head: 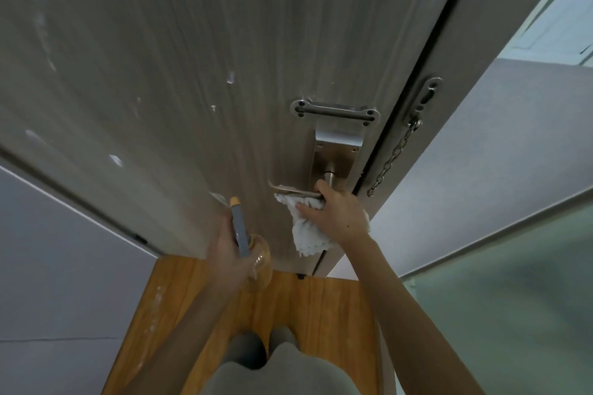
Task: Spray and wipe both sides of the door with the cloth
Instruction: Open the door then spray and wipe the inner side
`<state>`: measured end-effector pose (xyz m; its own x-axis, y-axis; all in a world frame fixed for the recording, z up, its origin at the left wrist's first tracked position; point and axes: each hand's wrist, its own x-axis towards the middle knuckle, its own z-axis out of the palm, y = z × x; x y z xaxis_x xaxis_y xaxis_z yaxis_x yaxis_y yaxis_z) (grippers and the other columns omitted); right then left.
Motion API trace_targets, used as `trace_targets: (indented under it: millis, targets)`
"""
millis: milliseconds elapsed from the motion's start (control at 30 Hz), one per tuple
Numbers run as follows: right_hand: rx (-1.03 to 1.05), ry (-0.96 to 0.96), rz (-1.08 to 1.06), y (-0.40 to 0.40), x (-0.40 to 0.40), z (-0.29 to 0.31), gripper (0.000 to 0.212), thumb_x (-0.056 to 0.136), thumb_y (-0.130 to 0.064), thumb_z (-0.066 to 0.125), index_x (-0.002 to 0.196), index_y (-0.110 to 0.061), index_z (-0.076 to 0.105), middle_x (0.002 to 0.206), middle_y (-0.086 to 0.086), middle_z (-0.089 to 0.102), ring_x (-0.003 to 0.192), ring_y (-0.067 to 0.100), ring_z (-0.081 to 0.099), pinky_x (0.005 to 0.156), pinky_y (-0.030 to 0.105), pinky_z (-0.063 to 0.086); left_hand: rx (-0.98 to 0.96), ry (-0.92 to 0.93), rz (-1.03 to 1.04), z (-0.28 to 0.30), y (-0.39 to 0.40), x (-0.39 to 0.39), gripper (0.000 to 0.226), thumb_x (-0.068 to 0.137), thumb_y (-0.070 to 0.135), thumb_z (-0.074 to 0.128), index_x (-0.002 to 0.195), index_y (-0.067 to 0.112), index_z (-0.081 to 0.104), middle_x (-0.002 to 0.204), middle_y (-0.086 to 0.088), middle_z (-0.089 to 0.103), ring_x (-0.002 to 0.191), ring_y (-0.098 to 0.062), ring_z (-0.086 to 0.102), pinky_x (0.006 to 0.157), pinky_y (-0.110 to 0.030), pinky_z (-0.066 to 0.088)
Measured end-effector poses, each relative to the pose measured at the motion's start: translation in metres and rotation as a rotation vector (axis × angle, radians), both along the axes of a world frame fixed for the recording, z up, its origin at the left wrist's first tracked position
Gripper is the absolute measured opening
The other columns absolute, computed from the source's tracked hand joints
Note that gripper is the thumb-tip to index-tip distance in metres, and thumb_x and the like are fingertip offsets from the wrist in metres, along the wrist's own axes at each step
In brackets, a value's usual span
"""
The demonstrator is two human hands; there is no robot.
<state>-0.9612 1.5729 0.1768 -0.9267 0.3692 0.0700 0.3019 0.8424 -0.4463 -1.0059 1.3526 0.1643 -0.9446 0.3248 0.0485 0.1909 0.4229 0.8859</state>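
Right hand (pixel 337 212) grips lever handle (pixel 298 191) and cloth (pixel 306 239) together, likely to swing the door (pixel 160 58); left hand (pixel 229 250) clasps the spray bottle (pixel 244 234), kept ready.

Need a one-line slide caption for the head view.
Right hand grips door handle with white cloth; left hand holds spray bottle at grey door.

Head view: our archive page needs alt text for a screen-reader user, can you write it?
A person's right hand grips the metal door handle together with a white cloth, while the left hand holds a spray bottle near the grey wood-grain door. A door chain hangs on the frame to the right, above a wooden floor.
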Motion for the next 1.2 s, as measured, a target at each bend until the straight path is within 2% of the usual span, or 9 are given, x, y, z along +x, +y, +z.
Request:
trace_targets:
  millis: [133,200,300,400,533,667,833,1067,1200]
  targets:
    - [0.077,0.159,-0.004,0.008,-0.01,-0.01,0.045,0.087,-0.064,0.05,0.089,-0.02,0.052,0.067,-0.001,0.062,0.057,0.019,0.061,0.058,0.031,0.053,0.013,0.013,0.007,-0.003,0.012,-0.011,0.052,0.076,0.001,0.076,0.094,0.036,0.042,0.075,-0.005,0.055,0.061,-0.017,0.054,0.055,-0.024,0.047]
    - [0.143,0.293,-0.003,0.009,-0.012,-0.014,0.043,0.086,-0.06,0.052,0.081,-0.018,0.056,0.057,-0.004,0.057,0.045,0.015,0.055,0.048,0.027,0.049,0.014,0.019,-0.007,-0.008,0.014,-0.016,0.045,0.076,0.002,0.076,0.097,0.028,0.046,0.075,-0.004,0.055,0.063,-0.016,0.056,0.053,-0.017,0.046]
    - [0.205,0.363,-0.005,0.012,-0.017,-0.012,0.043,0.086,-0.059,0.047,0.075,-0.018,0.055,0.052,-0.005,0.054,0.04,0.013,0.052,0.044,0.022,0.042,0.0,0.023,-0.028,-0.015,0.017,-0.023,0.045,0.075,0.004,0.078,0.104,0.018,0.047,0.079,-0.003,0.056,0.067,-0.015,0.057,0.055,-0.021,0.047]
    - [0.208,0.354,-0.014,0.017,-0.023,-0.008,0.044,0.085,-0.059,0.045,0.074,-0.018,0.055,0.053,-0.003,0.054,0.042,0.016,0.054,0.045,0.025,0.044,-0.011,0.036,-0.029,-0.017,0.018,-0.029,0.043,0.071,0.023,0.077,0.101,0.019,0.047,0.079,-0.005,0.056,0.066,-0.02,0.058,0.055,-0.03,0.05]
    - [0.167,0.296,-0.003,0.019,-0.025,-0.009,0.042,0.086,-0.059,0.047,0.078,-0.018,0.058,0.059,-0.002,0.059,0.05,0.019,0.059,0.051,0.028,0.047,-0.018,0.02,-0.048,-0.021,0.017,-0.034,0.043,0.067,0.033,0.074,0.099,0.016,0.049,0.077,-0.006,0.056,0.063,-0.02,0.058,0.053,-0.027,0.048]
    - [0.159,0.248,-0.001,0.019,-0.024,-0.006,0.036,0.087,-0.052,0.064,0.08,-0.017,0.059,0.063,0.0,0.061,0.056,0.02,0.061,0.056,0.03,0.048,-0.051,0.009,-0.065,-0.024,0.015,-0.033,0.039,0.073,0.009,0.081,0.097,0.012,0.051,0.077,-0.005,0.057,0.063,-0.02,0.059,0.053,-0.026,0.048]
    - [0.139,0.189,-0.035,0.014,-0.021,-0.003,0.038,0.09,-0.054,0.062,0.087,-0.017,0.058,0.069,0.002,0.063,0.062,0.023,0.063,0.06,0.029,0.048,-0.048,0.004,-0.058,-0.023,0.006,-0.025,0.041,0.073,0.007,0.081,0.1,0.014,0.05,0.078,-0.006,0.058,0.064,-0.023,0.06,0.052,-0.037,0.053]
    - [0.018,0.051,-0.067,0.0,-0.007,0.008,0.048,0.091,-0.056,0.057,0.123,-0.02,0.053,0.097,0.003,0.07,0.083,0.025,0.068,0.071,0.029,0.048,-0.023,0.031,-0.027,-0.006,-0.013,-0.011,0.042,0.073,0.004,0.081,0.095,0.015,0.048,0.072,-0.008,0.055,0.058,-0.021,0.054,0.048,-0.019,0.043]
    - [-0.059,0.01,-0.089,-0.023,0.005,0.007,0.073,0.089,-0.061,0.058,0.149,-0.029,0.032,0.102,0.006,0.071,0.084,0.023,0.069,0.075,0.033,0.055,0.02,-0.002,-0.036,0.004,-0.029,-0.009,0.039,0.073,0.003,0.079,0.087,0.018,0.046,0.07,-0.01,0.053,0.057,-0.02,0.053,0.049,-0.018,0.044]
